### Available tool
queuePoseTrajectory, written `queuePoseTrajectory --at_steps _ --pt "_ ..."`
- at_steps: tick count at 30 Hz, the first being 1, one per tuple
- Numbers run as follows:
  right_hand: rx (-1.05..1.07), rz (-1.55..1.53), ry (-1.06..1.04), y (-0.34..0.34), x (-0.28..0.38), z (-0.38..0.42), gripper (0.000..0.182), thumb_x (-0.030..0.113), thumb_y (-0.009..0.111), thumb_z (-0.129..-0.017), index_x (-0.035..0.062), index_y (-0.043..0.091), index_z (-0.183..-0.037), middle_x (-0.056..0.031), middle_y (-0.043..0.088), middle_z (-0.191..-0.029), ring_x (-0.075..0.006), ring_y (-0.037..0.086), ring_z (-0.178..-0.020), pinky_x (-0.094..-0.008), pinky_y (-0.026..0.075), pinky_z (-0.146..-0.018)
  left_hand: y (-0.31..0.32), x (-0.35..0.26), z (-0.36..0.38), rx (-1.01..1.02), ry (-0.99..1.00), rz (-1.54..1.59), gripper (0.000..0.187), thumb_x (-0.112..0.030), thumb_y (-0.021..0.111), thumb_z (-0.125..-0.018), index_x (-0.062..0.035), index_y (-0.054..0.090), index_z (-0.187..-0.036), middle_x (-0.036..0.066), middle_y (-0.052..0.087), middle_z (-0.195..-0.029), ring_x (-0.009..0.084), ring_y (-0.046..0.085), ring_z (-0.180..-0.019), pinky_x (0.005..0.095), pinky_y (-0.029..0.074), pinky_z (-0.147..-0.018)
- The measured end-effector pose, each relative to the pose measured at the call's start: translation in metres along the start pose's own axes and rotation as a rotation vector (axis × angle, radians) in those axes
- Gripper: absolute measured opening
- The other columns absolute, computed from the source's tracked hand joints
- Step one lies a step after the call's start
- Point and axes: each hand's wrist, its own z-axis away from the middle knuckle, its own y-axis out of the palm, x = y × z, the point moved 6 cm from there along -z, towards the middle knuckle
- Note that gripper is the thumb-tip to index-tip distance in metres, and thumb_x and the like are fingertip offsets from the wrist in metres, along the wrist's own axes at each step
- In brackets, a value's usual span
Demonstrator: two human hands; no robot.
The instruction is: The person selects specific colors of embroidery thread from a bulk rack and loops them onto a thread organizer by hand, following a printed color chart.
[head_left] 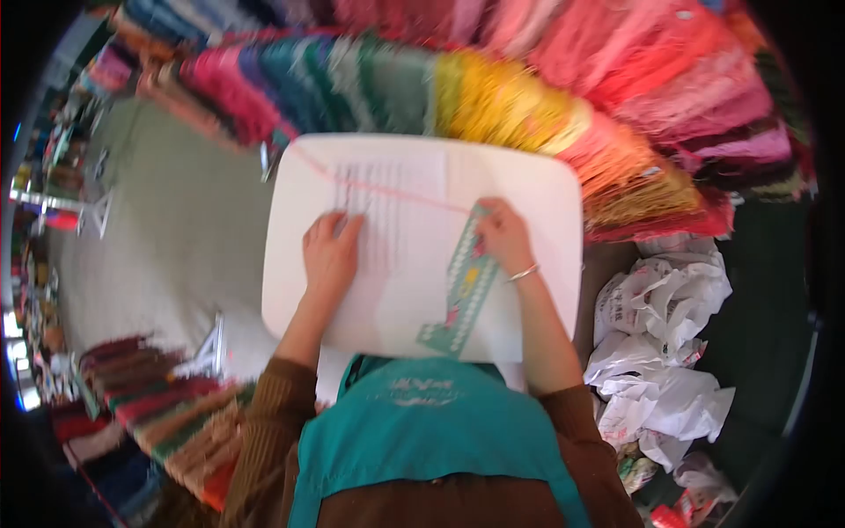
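Note:
A green patterned strip (468, 280) with pale dotted edges and yellow and pink motifs lies slantwise across a small white table (550, 308). My right hand (505, 236), with a bracelet at the wrist, pinches the strip's upper end. From these fingers a pink strand (387, 189) runs left over the table to its upper left corner and beyond. Under it is a white sheet with rows of dark marks (387, 238). My left hand (331, 253) rests on the left part of this sheet, thumb and fingers apart, holding nothing.
Thick rows of coloured yarn hanks (370, 88) hang just past the table's far edge. More hanks (176, 418) are at the lower left. White plastic bags (660, 308) are piled on the right. My teal apron (422, 422) meets the table's near edge.

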Motion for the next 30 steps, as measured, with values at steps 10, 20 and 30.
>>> queuePoseTrajectory --at_steps 10,20,30 --pt "0.094 0.065 -0.061 -0.011 0.039 0.001 0.025 0.020 0.060 -0.091 0.0082 0.061 -0.113 -0.0120 0.070 -0.078 -0.0242 0.069 -0.065 -0.0367 0.055 -0.066 -0.004 -0.011 0.003 -0.039 -0.027 0.021 0.034 -0.004 0.062 -0.083 -0.0142 0.069 -0.115 0.013 0.059 -0.118 0.0319 0.055 -0.113 0.0451 0.042 -0.095" --pt "-0.428 0.074 -0.415 -0.148 0.097 -0.071 0.011 0.013 0.068 -0.089 0.0032 0.068 -0.094 -0.0022 0.066 -0.076 -0.0084 0.060 -0.067 -0.0253 0.049 -0.060 -0.004 -0.014 0.001 -0.020 -0.022 0.033 0.033 -0.005 0.062 -0.084 -0.0117 0.069 -0.115 0.013 0.059 -0.117 0.0322 0.055 -0.112 0.0451 0.041 -0.096" --pt "-0.700 -0.121 -0.487 -0.245 0.178 -0.111 0.019 0.019 0.067 -0.088 0.0028 0.070 -0.097 -0.0104 0.072 -0.084 -0.0196 0.068 -0.076 -0.0333 0.052 -0.071 -0.007 -0.016 0.002 -0.018 -0.027 0.048 0.035 -0.003 0.061 -0.083 -0.0113 0.068 -0.116 0.014 0.059 -0.116 0.0325 0.055 -0.112 0.0456 0.042 -0.095"
